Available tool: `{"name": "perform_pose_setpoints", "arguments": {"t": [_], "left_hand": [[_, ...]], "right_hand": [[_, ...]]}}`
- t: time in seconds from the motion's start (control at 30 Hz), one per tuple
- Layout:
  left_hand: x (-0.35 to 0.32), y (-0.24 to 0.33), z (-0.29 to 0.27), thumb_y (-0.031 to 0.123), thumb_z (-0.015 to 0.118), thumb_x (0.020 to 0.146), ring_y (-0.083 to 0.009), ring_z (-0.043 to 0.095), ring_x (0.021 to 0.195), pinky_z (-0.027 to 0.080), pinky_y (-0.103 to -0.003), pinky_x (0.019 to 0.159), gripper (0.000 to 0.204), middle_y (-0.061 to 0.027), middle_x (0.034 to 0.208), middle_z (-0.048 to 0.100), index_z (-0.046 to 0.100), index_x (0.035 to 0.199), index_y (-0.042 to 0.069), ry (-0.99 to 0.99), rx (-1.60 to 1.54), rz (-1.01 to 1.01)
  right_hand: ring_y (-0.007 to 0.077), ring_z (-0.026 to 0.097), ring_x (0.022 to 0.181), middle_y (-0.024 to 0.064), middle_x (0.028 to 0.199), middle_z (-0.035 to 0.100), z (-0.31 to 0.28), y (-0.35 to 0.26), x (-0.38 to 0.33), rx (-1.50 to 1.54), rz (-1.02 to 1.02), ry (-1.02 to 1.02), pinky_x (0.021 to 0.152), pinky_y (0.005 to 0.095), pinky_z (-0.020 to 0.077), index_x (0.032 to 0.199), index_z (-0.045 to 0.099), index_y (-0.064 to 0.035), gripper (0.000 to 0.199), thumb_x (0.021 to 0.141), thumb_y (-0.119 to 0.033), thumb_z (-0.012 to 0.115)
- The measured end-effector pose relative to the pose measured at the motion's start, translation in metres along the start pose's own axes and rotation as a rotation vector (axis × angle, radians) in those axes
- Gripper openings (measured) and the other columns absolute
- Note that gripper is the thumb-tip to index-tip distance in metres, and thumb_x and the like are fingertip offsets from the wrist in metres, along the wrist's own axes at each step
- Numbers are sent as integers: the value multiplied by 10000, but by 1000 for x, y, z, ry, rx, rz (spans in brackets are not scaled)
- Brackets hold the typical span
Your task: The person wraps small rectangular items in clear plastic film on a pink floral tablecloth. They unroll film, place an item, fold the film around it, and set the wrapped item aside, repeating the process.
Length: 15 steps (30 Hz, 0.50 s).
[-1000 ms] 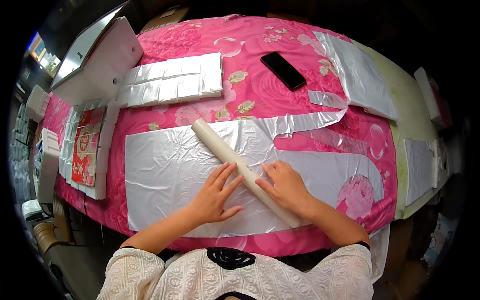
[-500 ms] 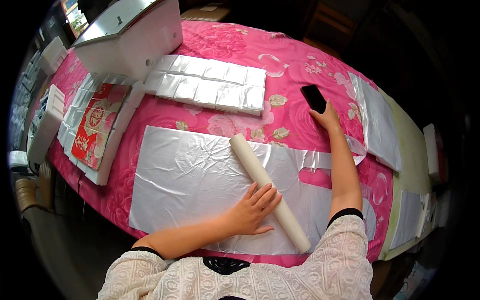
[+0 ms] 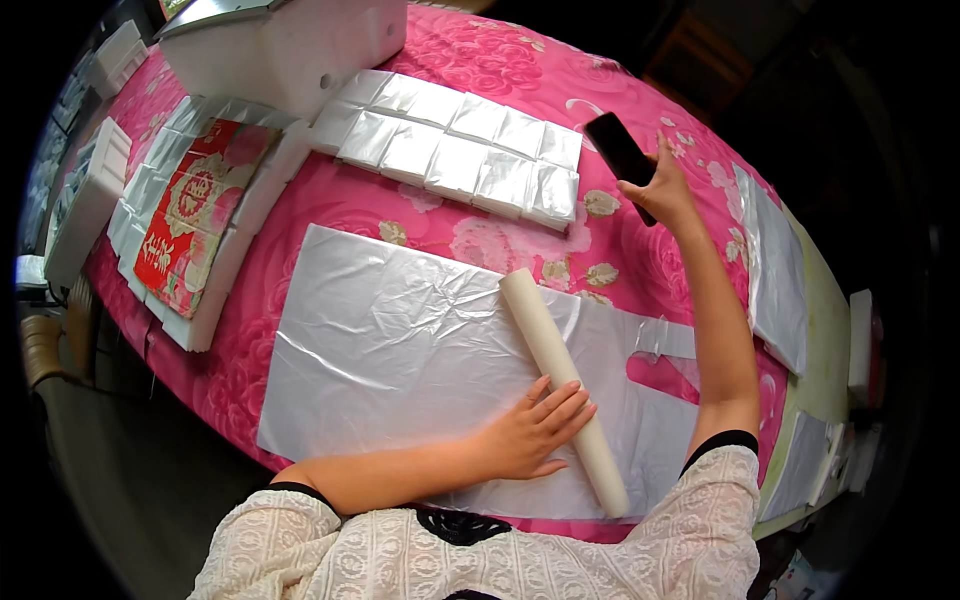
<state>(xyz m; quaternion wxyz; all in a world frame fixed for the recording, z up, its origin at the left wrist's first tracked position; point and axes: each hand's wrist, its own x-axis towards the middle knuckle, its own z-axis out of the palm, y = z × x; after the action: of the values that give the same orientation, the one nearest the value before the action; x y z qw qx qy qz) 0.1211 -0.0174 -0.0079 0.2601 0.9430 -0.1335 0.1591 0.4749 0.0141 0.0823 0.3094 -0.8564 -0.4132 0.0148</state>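
Note:
My left hand (image 3: 540, 430) lies with its fingers outstretched across a cream-coloured roller tube (image 3: 565, 390). Under the tube is a large, flat, silvery-white plastic bag (image 3: 390, 350) with a cut-out handle end at its right. The film is wrinkled near the tube's far end. In my right hand (image 3: 665, 190) is a black smartphone (image 3: 622, 160), gripped by its near right edge above the cloth. Beyond the bag sits a block of folded plastic bags (image 3: 460, 150) in two rows.
A pink flowered cloth (image 3: 330, 195) covers the table. At the far left stand a white foam box (image 3: 300, 60) and bag stacks topped by a red printed bag (image 3: 195, 215). More flat bags (image 3: 775, 270) lie along the right side, beside a pale green surface (image 3: 815, 330).
My right hand has taken hold of the phone and raised it off the cloth, tilting it. My left hand stays on the tube. The whole view has shifted slightly.

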Motion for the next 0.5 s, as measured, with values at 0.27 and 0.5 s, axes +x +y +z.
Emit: {"name": "perform_pose_setpoints", "arguments": {"t": [0.27, 0.5], "left_hand": [[-1, 0, 1, 470, 626, 721, -294, 252, 1331, 170, -526, 1065, 855, -147, 1389, 331, 305, 1392, 49, -5, -11, -12], [-1, 1, 0, 467, 620, 733, -289, 252, 1332, 189, -524, 1059, 836, -145, 1390, 331, 311, 1388, 51, 9, -38, -11]], "right_hand": [[328, 585, 1001, 201, 1095, 593, 73, -70, 34, 48, -368, -285, 907, 329, 443, 1423, 124, 11, 1090, 572, -160, 782], [335, 441, 1198, 203, 1244, 517, 88, -63, 46, -83, -332, -362, 1018, 342, 351, 1425, 139, 10, 1122, 569, -261, 811]]}}
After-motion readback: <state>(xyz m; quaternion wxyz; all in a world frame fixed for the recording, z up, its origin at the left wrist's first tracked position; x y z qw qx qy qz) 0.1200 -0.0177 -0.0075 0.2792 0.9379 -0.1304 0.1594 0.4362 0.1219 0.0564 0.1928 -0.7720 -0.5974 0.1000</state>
